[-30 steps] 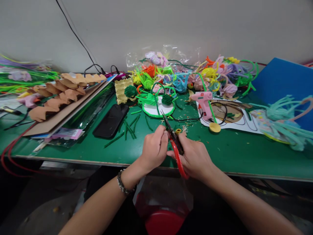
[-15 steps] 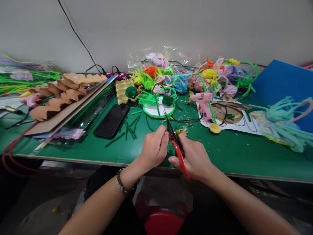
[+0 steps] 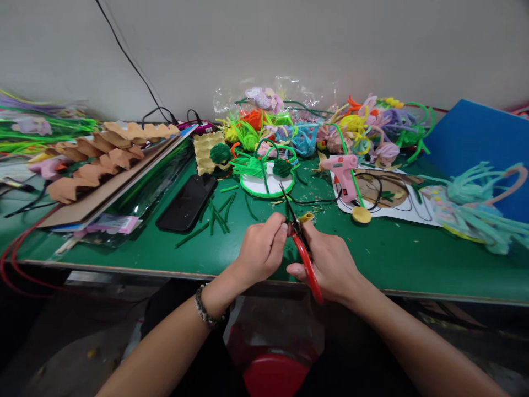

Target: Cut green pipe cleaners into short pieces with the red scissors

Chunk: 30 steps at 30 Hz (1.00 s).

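My right hand (image 3: 333, 264) grips red-handled scissors (image 3: 306, 259), with the dark blades (image 3: 289, 205) pointing up and away over the table. Close on its left, my left hand (image 3: 264, 245) is closed in a pinch at the blades. A dark green pipe cleaner (image 3: 288, 216) seems to be between its fingertips, mostly hidden by the fingers. A small yellow piece (image 3: 306, 218) shows beside my right fingers. Beyond the hands lies a white disc (image 3: 266, 186) edged in bright green, carrying dark green balls (image 3: 282, 167) and green strands. Cut dark green pipe cleaner pieces (image 3: 219, 218) lie left of my hands.
A black phone (image 3: 187, 203) lies at left, beside stacked cardboard (image 3: 99, 187) and egg-carton strips (image 3: 88, 176). A pink glue gun (image 3: 345, 173) stands at right on white paper (image 3: 424, 207). Colourful pipe-cleaner bundles (image 3: 306, 138) line the wall. A blue board (image 3: 475, 149) leans far right.
The view has shifted slightly. Both hands stay together at the scissors in nearly the same pose; the yellow piece by my right fingers shows a little more.
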Each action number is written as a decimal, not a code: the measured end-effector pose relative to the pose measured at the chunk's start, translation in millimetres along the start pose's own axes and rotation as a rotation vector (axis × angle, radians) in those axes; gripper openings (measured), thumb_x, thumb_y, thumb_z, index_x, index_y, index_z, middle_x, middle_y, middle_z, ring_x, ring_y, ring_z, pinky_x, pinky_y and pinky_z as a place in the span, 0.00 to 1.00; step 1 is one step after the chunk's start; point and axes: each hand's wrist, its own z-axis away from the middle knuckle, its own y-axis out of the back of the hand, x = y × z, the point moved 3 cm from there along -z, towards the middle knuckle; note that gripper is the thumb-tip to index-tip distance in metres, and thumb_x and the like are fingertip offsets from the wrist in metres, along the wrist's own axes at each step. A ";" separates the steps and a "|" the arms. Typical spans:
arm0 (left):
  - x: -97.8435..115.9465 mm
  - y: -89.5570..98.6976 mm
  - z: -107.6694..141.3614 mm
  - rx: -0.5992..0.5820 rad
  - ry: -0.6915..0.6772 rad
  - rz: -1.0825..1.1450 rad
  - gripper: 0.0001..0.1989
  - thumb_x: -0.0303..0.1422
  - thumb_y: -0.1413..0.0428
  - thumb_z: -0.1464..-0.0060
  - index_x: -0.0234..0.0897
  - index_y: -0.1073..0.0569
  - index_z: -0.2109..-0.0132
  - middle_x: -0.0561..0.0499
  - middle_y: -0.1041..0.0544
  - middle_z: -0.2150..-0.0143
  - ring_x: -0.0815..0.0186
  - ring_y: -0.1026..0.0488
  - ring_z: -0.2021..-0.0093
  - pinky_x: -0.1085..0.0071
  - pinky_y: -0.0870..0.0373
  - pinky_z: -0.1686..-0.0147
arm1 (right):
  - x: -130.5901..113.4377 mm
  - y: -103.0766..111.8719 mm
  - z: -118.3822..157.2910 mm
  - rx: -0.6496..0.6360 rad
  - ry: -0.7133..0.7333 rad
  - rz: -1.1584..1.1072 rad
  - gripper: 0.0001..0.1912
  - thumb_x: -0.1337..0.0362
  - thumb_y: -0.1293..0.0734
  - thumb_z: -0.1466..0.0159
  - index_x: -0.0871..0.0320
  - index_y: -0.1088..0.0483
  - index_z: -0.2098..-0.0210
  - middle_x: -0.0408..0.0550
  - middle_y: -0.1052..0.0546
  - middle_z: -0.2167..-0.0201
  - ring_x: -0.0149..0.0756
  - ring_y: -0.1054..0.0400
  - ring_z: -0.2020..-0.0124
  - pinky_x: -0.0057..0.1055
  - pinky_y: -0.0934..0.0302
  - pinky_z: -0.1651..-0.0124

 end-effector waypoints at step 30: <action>-0.8 -1.5 1.5 -0.004 0.057 0.073 0.09 0.27 0.60 0.44 0.39 0.47 0.73 0.61 0.47 0.84 0.75 0.48 0.86 0.78 0.49 0.84 | 0.0 -1.4 0.4 -0.100 -0.060 0.010 0.33 0.42 0.61 0.40 0.60 0.39 0.68 0.50 0.29 0.79 0.36 0.35 0.82 0.27 0.54 0.79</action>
